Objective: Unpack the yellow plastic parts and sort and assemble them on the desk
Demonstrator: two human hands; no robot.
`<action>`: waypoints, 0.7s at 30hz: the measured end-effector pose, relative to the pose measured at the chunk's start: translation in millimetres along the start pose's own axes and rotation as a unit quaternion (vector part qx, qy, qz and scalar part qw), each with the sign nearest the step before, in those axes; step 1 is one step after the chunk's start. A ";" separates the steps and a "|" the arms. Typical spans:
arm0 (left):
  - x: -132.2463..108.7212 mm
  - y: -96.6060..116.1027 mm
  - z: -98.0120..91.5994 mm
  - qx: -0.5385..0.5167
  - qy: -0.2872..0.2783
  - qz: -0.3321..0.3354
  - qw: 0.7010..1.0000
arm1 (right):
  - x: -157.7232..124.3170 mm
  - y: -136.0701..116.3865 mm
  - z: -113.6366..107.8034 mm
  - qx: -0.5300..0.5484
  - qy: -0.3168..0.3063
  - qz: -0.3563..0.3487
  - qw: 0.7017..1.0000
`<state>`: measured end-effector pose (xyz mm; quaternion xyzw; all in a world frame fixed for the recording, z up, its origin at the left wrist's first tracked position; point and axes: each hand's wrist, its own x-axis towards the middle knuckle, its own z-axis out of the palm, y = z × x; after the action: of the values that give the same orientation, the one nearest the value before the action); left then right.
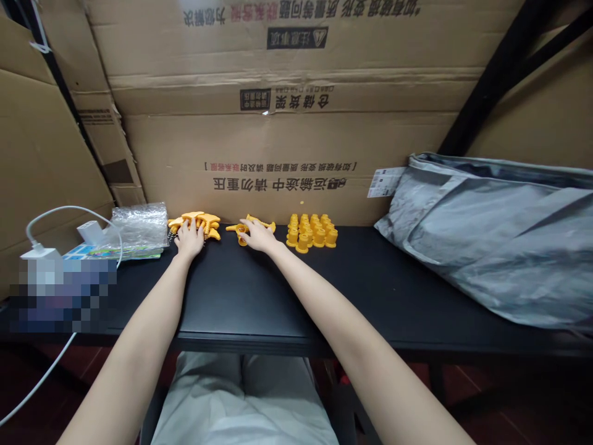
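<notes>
My left hand (189, 240) lies palm down with spread fingers on a heap of orange-yellow plastic pieces (207, 219). Small metal bits, perhaps springs or screws, poke out at the heap's left side. To the right, my right hand (259, 236) reaches over a few yellow pieces (230, 228), some with round cup-like ends. Its thumb and index finger are apart beside a cup end; whether they touch it is hard to make out. Several yellow flanged, cup-shaped pieces (317, 230) stand close together in rows to the right of that hand.
Cardboard (287, 142) walls the back of the black table (250, 303). At left are bubble wrap (139, 225), a white charger (41, 262) with a cable, and a blurred-out patch. A large grey bag (491, 241) takes up the right side.
</notes>
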<state>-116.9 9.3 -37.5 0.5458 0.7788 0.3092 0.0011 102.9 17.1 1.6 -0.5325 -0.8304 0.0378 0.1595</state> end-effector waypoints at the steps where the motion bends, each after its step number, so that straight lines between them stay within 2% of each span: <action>1: -0.2 0.1 0.2 -0.001 -0.001 0.001 1.000 | 2.9 -5.1 2.1 -0.003 -0.003 -0.001 1.000; 5: -2.6 2.6 -1.0 0.007 0.010 0.009 1.000 | 8.0 -22.3 10.8 -0.028 -0.006 -0.005 1.000; 7: -4.9 6.6 -3.5 0.019 0.026 0.033 0.999 | 7.4 -27.5 13.8 -0.044 0.009 0.008 0.999; 12: -14.2 25.5 -12.5 0.044 0.068 0.158 0.984 | -0.5 -26.4 7.7 -0.063 0.065 0.039 0.995; 16: -25.1 43.0 -15.0 0.038 0.053 0.266 0.962 | -9.0 -12.5 -9.6 -0.027 0.123 0.054 0.991; 19: -32.4 53.0 -12.8 0.026 0.025 0.331 0.943 | -15.2 2.5 -22.1 0.023 0.179 0.015 0.984; 21: -35.6 57.4 -10.9 0.019 0.017 0.358 0.934 | -20.0 12.4 -27.4 0.052 0.202 -0.048 0.977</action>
<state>-57.4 -14.0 -12.9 0.7828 0.5376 0.2838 -0.1328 129.7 1.5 20.1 -0.4794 -0.8028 -0.0350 0.3529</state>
